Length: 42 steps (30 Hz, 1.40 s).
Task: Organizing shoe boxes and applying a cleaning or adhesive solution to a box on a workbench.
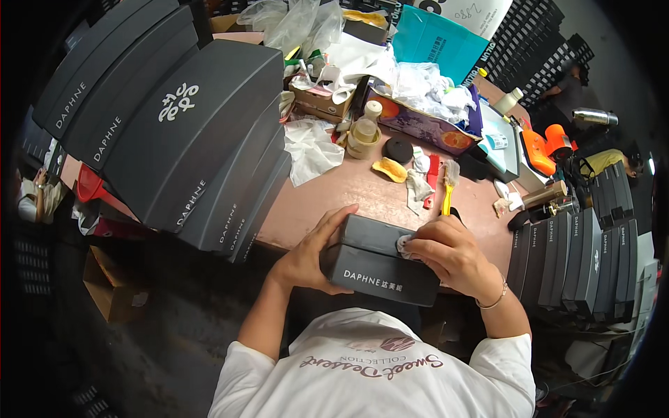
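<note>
A dark grey shoe box (pixel 380 272) with pale lettering stands at the table's near edge, in front of my body. My left hand (pixel 313 254) grips its left end, thumb on top and fingers under the side. Pinched in my right hand (pixel 453 254) is a small white wad of cloth or paper (pixel 403 245), pressed against the box's upper face near its right end. Just beyond the box lie a yellow-handled brush (pixel 449 188), a red-handled tool (pixel 431 182), a crumpled white rag (pixel 418 189) and a yellow sponge (pixel 388 169).
Large stacked grey shoe boxes (pixel 216 104) fill the left; more boxes (pixel 557 258) stand upright at right. A lidded jar (pixel 364 136), black round lid (pixel 398 150) and white tissue (pixel 312 150) are mid-table. Behind them sits a purple carton (pixel 418 124) of crumpled paper. Other people appear at both sides.
</note>
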{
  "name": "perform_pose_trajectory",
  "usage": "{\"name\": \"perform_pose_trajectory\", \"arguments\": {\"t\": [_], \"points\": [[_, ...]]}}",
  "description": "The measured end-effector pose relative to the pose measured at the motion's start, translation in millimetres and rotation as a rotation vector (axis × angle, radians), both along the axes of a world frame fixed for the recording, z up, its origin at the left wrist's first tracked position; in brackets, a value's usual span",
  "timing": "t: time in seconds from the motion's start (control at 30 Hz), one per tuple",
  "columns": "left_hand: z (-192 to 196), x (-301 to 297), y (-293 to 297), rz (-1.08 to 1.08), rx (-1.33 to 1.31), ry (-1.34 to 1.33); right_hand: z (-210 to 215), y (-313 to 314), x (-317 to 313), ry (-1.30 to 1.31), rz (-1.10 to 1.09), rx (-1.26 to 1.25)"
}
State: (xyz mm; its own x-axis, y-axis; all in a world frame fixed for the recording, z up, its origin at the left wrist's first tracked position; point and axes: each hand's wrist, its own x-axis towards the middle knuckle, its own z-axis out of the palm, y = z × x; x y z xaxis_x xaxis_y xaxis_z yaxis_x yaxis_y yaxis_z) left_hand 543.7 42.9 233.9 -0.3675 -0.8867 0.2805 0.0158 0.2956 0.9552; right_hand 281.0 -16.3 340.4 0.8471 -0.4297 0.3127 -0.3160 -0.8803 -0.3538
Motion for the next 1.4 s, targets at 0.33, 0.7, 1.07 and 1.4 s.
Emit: {"name": "perform_pose_trajectory", "arguments": {"t": [0.33,0.7,1.07,1.4], "points": [[-3,1,-7,0.057,-0.088,-0.033,-6,-17,70,0.095,0.245,-0.049],[-1,3,0,0.058,-0.097,-0.031,3,-6,38,0.198,0.103,-0.026],[-1,4,8,0.075,-0.159,-0.026,1,4,46,0.196,0.189,-0.078],[-7,5,8,0.074,-0.126,0.012,2,2,56,0.188,0.168,-0.084]]}}
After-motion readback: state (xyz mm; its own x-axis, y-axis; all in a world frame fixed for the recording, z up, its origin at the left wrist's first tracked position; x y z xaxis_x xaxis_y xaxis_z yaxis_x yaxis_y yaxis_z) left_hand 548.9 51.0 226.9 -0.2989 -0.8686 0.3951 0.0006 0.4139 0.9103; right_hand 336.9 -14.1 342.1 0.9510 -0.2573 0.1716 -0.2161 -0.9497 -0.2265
